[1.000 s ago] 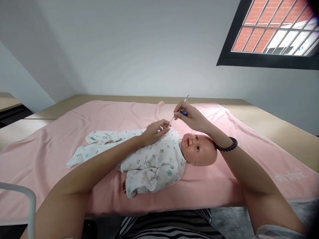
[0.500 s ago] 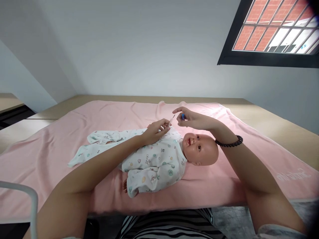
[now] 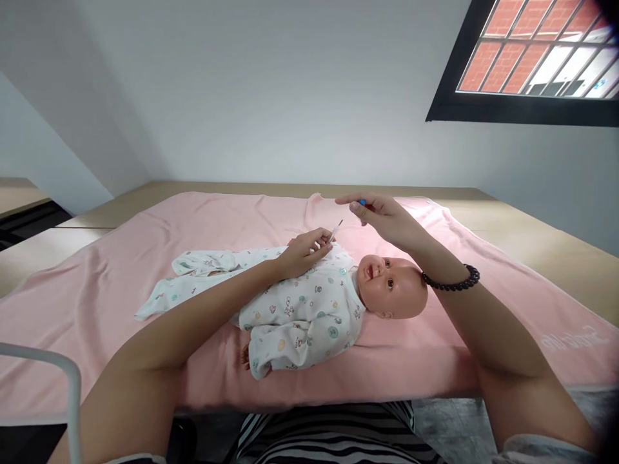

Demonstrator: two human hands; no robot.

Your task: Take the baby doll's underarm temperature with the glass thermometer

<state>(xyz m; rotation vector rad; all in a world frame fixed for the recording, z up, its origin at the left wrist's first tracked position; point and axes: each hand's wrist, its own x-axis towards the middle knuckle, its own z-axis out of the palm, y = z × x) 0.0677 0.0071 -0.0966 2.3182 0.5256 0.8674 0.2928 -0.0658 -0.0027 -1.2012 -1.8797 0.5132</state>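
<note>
White metal rail (image 3: 72, 386) at far L edge. Pink blanket (image 3: 159, 225) over tan table (image 3: 532, 225). Baby doll (image 3: 309, 303) lies on blanket, feet L, head R, in white printed sleepsuit (image 3: 294, 316). L hand (image 3: 304, 248) rests on doll's chest/shoulder, fingers pinched narrow on thin thermometer (image 3: 334, 229), tip angled up-R. R hand (image 3: 382, 216) raised above doll's head, apart from thermometer, fingers loosely curled round small blue cap (image 3: 362, 202). Black bead bracelet (image 3: 452, 281) on R wrist. Window (image 3: 532, 58) top R.
</note>
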